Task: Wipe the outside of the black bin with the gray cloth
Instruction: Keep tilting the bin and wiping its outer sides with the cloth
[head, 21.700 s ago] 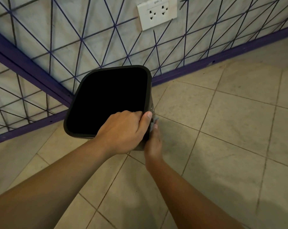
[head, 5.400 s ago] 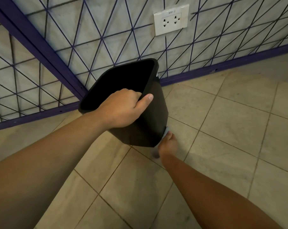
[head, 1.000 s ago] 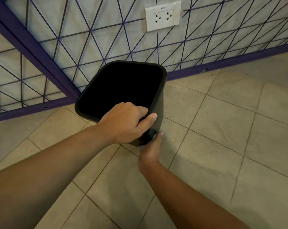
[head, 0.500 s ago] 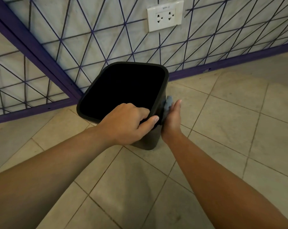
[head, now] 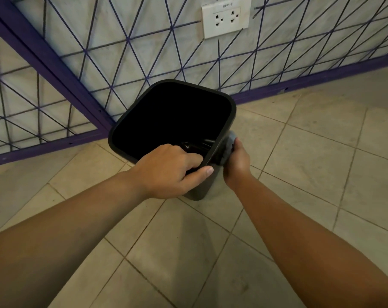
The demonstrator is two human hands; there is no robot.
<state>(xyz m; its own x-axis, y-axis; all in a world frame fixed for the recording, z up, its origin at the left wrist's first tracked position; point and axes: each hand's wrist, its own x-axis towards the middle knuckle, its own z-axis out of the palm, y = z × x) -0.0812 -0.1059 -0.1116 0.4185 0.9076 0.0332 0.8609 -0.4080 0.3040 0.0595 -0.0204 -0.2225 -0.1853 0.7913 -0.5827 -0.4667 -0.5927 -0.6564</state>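
Note:
The black bin [head: 229, 121] stands on the tiled floor near the wall, its dark opening facing up at me. My left hand [head: 168, 172] grips its near rim, fingers curled inside and thumb on the outside. My right hand [head: 236, 162] holds the gray cloth [head: 228, 145] against the bin's right outer wall, just below the rim. Only a bunched part of the cloth shows between my fingers and the bin.
A white wall with purple lines and a purple baseboard [head: 300, 84] runs behind the bin. A double wall socket [head: 225, 20] sits above it. Beige floor tiles [head: 322, 163] spread to the right and toward me.
My right hand with the cloth rose from the bin's lower right side up to just under the rim, then settled a little nearer to me. My left hand kept its grip on the rim.

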